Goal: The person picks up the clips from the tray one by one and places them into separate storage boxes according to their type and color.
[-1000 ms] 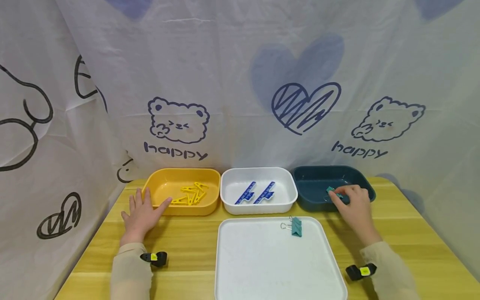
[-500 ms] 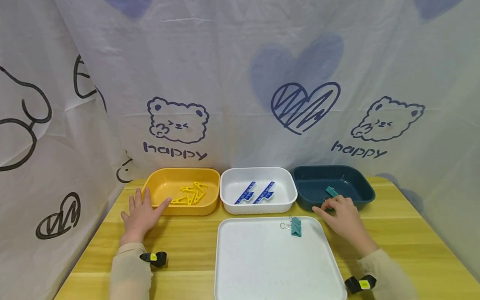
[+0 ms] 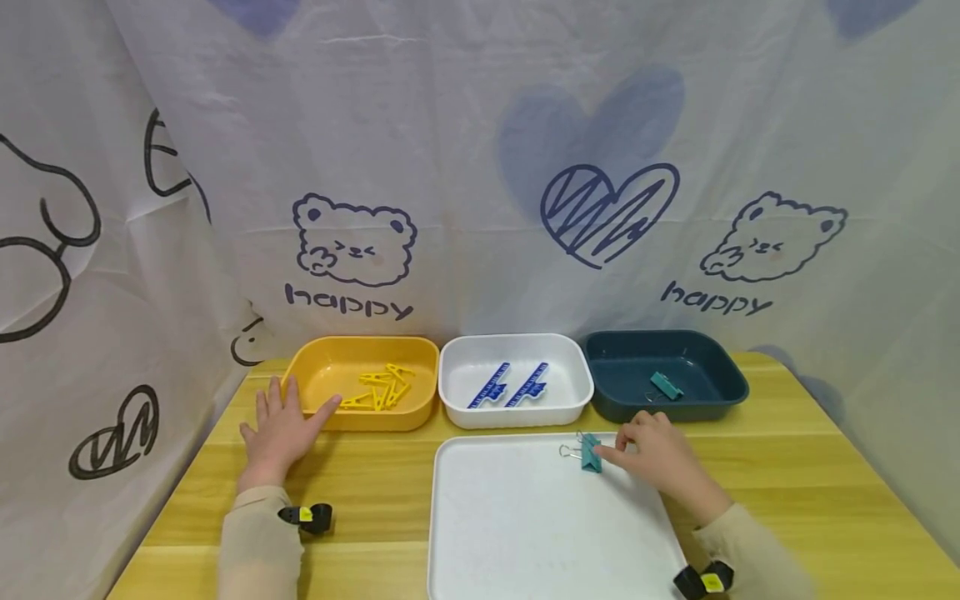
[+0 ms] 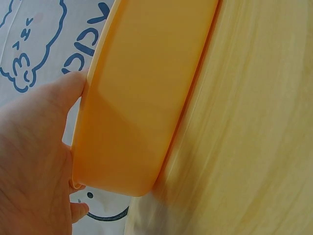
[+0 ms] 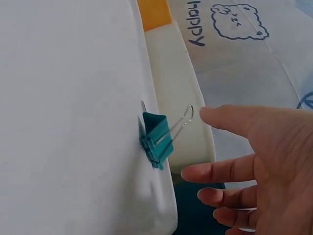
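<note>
At the yellow container [image 3: 375,422] my left hand [image 3: 279,437] rests with fingers spread over its left front corner. The left wrist view shows the thumb [image 4: 73,85] against the container's rim. My right hand [image 3: 663,454] is over the back right edge of the white tray [image 3: 540,533], beside a teal binder clip [image 3: 591,454]. In the right wrist view, the thumb and fingers are parted and a gap separates them from this clip [image 5: 157,139] and its wire handle. Another teal binder clip [image 3: 666,385] lies in the dark blue container [image 3: 675,412].
Between the yellow and dark blue containers stands a white container [image 3: 517,418] with two blue ruler-shaped clips [image 3: 491,387]. Several yellow clothespins [image 3: 382,392] lie in the yellow container. A printed curtain [image 3: 480,250] hangs behind the wooden table [image 3: 367,508].
My right hand has let go of the teal clip in the dark blue container and moved left and toward me, to the clip on the tray. The left hand stays put.
</note>
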The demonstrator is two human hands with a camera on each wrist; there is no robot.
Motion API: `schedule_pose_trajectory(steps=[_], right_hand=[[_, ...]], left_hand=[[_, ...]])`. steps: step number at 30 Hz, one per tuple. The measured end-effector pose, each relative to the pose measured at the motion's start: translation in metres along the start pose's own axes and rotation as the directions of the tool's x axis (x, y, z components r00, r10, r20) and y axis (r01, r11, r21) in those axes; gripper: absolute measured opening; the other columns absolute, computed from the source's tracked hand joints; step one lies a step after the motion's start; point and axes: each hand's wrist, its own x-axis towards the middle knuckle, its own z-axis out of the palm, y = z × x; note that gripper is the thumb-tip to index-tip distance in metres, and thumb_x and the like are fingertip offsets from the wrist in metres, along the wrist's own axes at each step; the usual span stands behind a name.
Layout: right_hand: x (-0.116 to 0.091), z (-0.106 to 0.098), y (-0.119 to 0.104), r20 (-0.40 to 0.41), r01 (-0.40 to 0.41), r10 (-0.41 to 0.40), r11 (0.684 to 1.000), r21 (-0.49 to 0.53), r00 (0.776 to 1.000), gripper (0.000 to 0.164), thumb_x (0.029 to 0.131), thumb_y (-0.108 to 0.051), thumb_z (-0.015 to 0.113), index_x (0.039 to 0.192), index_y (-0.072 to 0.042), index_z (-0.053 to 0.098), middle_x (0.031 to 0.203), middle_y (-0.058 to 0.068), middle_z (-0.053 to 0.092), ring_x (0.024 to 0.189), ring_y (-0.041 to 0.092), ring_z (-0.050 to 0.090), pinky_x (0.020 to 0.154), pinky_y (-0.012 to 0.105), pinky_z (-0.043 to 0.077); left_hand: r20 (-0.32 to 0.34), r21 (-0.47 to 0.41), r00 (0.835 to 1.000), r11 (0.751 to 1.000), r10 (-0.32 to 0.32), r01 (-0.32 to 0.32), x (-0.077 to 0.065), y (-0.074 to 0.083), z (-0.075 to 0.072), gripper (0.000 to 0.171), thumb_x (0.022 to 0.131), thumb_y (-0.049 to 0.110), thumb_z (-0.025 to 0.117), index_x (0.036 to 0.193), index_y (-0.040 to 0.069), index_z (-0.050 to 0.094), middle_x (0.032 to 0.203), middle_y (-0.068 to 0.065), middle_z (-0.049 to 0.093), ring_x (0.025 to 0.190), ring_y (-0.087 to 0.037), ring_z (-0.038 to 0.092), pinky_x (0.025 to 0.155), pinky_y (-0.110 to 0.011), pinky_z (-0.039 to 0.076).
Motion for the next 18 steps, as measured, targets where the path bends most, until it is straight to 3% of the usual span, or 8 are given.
schedule_pose_trajectory(steps=[7,18], right_hand=[[0.0,0.008,-0.007,0.033,0.007,-0.005,0.999,-0.043,0.999,0.041,0.078,-0.057,0.073,0.067,-0.02,0.061,0.08,0.003,0.054,0.078,0.02,0.041,0.063,0.029,0.032],[0.007,0.018,-0.013,0.076,-0.041,0.044,0.998,-0.045,0.996,0.044,0.079,-0.056,0.072,0.068,-0.014,0.065,0.078,0.003,0.053,0.079,0.021,0.041,0.066,0.031,0.032]], left_hand=[[0.011,0.008,1.0,1.0,-0.002,0.002,-0.001,0.002,-0.002,0.111,0.087,0.081,0.031,0.155,0.0,-0.005,0.159,-0.029,-0.017,0.144,-0.054,-0.017,0.103,-0.082,-0.005],[0.021,0.004,1.0,1.0,-0.002,0.002,-0.003,0.004,-0.003,0.111,0.087,0.08,0.031,0.155,0.001,-0.005,0.159,-0.028,-0.018,0.144,-0.054,-0.017,0.102,-0.083,-0.005]])
